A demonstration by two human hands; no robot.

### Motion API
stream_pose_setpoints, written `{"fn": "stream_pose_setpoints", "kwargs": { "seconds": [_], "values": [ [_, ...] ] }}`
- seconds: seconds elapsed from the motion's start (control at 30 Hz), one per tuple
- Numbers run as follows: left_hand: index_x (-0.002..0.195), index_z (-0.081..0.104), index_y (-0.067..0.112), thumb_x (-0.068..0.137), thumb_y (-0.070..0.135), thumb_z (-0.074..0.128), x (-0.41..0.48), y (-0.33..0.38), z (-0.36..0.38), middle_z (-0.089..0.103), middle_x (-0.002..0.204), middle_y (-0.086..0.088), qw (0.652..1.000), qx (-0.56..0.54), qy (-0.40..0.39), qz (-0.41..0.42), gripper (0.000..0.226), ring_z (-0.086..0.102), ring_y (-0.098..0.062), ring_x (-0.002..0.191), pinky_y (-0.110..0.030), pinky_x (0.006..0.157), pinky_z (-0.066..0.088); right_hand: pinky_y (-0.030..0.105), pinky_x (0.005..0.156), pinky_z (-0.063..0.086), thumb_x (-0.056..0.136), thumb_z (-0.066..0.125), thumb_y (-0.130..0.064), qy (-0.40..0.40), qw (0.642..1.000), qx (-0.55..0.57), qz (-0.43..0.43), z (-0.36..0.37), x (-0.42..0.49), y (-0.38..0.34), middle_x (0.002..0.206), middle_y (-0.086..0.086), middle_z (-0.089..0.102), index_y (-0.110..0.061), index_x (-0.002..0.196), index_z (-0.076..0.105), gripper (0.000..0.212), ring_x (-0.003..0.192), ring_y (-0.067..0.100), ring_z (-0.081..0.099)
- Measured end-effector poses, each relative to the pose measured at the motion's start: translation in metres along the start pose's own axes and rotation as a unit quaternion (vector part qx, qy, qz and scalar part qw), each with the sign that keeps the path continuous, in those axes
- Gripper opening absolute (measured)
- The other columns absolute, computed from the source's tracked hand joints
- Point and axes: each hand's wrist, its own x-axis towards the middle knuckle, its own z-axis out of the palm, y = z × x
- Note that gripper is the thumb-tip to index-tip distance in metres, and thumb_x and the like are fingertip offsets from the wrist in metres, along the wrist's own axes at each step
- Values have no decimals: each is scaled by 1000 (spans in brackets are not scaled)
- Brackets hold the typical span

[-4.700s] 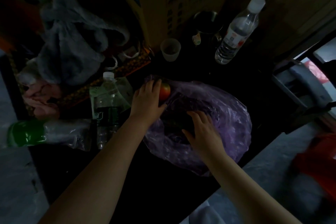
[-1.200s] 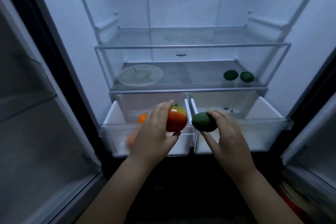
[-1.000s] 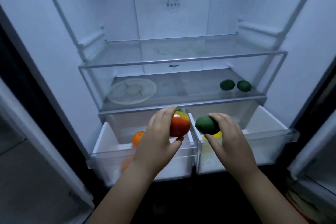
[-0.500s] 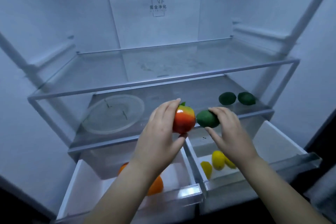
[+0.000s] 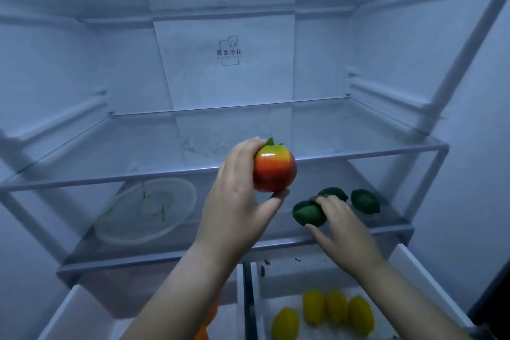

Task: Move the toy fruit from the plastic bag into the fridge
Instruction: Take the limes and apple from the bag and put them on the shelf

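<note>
Yellow fruit point(image 5: 325, 309) lie in the drawer point(image 5: 414, 265) at 5 o'clock; the left hand point(image 5: 237, 210) grips a red-orange fruit point(image 5: 273, 171), unplaced; the right hand point(image 5: 342, 226) curls round a green fruit point(image 5: 307, 212) at the lower shelf point(image 5: 154, 252), beside a green pair point(image 5: 364, 201) at 3 o'clock

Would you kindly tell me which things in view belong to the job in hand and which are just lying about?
Job in hand: red-and-yellow toy fruit in the left hand; green toy fruit in the right hand; fridge.
Lying about: clear plate and two green fruits on the lower shelf; yellow fruits in the right drawer.
</note>
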Motion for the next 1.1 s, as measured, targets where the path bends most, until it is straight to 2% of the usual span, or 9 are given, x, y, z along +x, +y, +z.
{"fn": "stream_pose_setpoints", "kwargs": {
  "seconds": [0.17, 0.3, 0.47, 0.63, 0.77, 0.97, 1.1],
  "values": [
    [134, 39, 17, 76, 27, 76, 15, 9, 33, 42, 135, 4, 998, 18, 51, -11, 70, 42, -11, 124, -18, 98, 38, 18, 87, 42, 87, 59, -41, -28, 999, 16, -1, 8, 4, 13, 120, -9, 49, -24, 126, 46, 44, 113, 7, 45],
    [140, 34, 19, 78, 25, 73, 31, 14, 46, 39, 138, 3, 997, 30, 64, -10, 73, 41, -13, 123, -19, 94, 39, 20, 89, 42, 88, 57, -41, -49, 999, 17, 5, 16, 11, 19, 131, -6, 44, -25, 131, 41, 49, 121, 10, 41],
    [135, 40, 20, 79, 21, 70, 51, 16, 57, 39, 137, 0, 997, 41, 59, -7, 64, 42, -18, 122, -18, 89, 36, 22, 96, 41, 89, 57, -38, -58, 998, 19, -3, 21, 19, 26, 139, -5, 41, -25, 137, 36, 54, 128, 10, 39],
    [134, 36, 19, 79, 19, 67, 63, 16, 70, 36, 135, -2, 998, 39, 39, -32, 63, 41, -22, 118, -31, 84, 44, 26, 101, 38, 89, 56, -39, -74, 997, 26, 10, 30, 24, 37, 145, 0, 36, -22, 140, 33, 59, 132, 13, 36],
    [134, 34, 18, 79, 20, 63, 69, 16, 79, 35, 134, -5, 998, 54, 18, -40, 62, 39, -24, 119, -31, 82, 42, 24, 105, 33, 90, 56, -39, -75, 996, 33, 18, 33, 25, 43, 147, -1, 32, -23, 142, 30, 60, 135, 12, 30],
    [137, 28, 21, 87, 32, 41, 72, 17, 83, 30, 140, 0, 996, 75, -1, -43, 52, 33, -17, 121, -28, 78, 36, 26, 105, 33, 91, 54, -40, -68, 997, 21, 26, 34, 26, 45, 149, -4, 28, -26, 144, 27, 61, 136, 12, 27],
    [138, 30, 17, 92, 25, 47, 75, 18, 85, 30, 144, -3, 995, 87, -7, -38, 50, 36, -20, 123, -32, 83, 40, 27, 106, 32, 90, 57, -39, -52, 998, 16, 29, 37, 26, 48, 147, -4, 31, -26, 143, 32, 60, 137, 15, 24]
  ]
}}
